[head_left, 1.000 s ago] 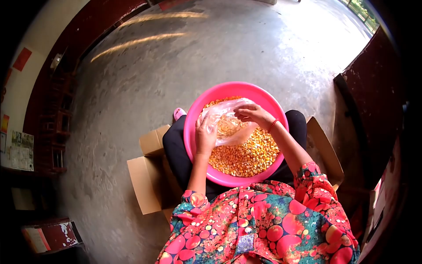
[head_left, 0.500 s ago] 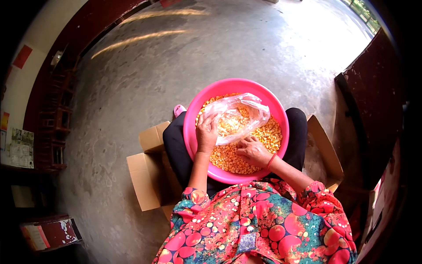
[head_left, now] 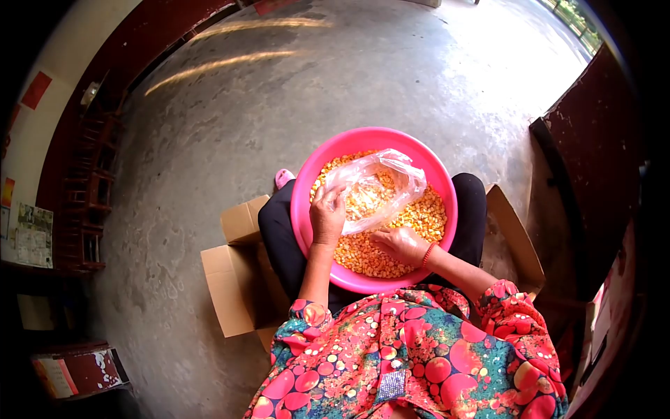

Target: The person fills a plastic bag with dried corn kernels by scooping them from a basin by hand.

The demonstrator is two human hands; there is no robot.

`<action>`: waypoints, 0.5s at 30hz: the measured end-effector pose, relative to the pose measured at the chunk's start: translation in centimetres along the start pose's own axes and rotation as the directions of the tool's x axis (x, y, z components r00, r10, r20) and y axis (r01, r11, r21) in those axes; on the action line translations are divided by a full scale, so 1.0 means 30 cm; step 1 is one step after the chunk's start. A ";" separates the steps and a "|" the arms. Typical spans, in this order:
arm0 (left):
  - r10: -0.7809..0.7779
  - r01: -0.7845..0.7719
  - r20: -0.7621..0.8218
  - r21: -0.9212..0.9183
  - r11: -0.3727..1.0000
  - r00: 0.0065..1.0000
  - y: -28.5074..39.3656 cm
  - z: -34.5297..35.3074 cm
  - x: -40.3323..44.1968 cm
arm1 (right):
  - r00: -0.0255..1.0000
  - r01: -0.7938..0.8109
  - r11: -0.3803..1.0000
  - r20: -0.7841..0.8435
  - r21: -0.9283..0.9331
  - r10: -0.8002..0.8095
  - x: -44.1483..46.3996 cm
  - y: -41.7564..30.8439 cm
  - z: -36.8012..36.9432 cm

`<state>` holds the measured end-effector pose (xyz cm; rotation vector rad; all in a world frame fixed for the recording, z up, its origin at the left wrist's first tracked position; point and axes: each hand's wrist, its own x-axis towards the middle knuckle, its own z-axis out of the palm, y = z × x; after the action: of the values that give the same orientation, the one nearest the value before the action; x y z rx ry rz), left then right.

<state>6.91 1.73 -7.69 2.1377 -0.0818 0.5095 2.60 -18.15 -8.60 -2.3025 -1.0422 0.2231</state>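
Observation:
A pink basin (head_left: 304, 244) full of yellow-orange corn kernels (head_left: 370, 258) sits between my knees. On the kernels lies a clear plastic bag (head_left: 412, 183), its mouth spread and corn visible inside it. My left hand (head_left: 326, 218) is closed on the bag's left edge, fingers bent over the film. Low over the kernels at the bag's near edge is my right hand (head_left: 401, 244), its fingers curled and pointing left. What those fingers hold, if anything, is hidden. A red bead bracelet (head_left: 428, 255) circles the right wrist.
An open cardboard box (head_left: 230, 288) stands left of my legs, and cardboard flaps (head_left: 515, 227) show on the right. Wooden stools (head_left: 91, 202) line the left wall. A dark red door panel (head_left: 593, 133) rises at the right, beside the grey concrete floor (head_left: 209, 160).
My right hand has turned and shifted slightly left, its fingers now nearer the bag's edge. The left hand keeps its place on the bag, with its fingers a little more bent.

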 end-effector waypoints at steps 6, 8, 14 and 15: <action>-0.008 0.007 0.012 0.009 1.000 1.000 0.001 0.003 -0.003 | 0.842 -0.406 -0.015 0.380 0.914 0.382 0.020 -0.057 -0.063; -0.006 0.006 0.016 0.007 1.000 1.000 0.002 0.005 -0.004 | 0.834 -0.379 -0.174 0.417 0.909 0.361 0.026 -0.057 -0.058; 0.022 -0.021 0.020 -0.018 1.000 1.000 0.035 -0.003 0.002 | 0.907 -0.242 -0.346 0.338 0.906 0.251 0.120 -0.070 -0.119; 0.019 -0.018 0.021 -0.015 1.000 1.000 0.034 -0.002 0.002 | 0.900 -0.204 -0.323 0.307 0.924 0.309 0.146 -0.071 -0.147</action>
<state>6.70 1.19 -6.87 2.1293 -0.1169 0.4960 5.90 -15.85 -3.40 -0.7591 0.0822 0.8282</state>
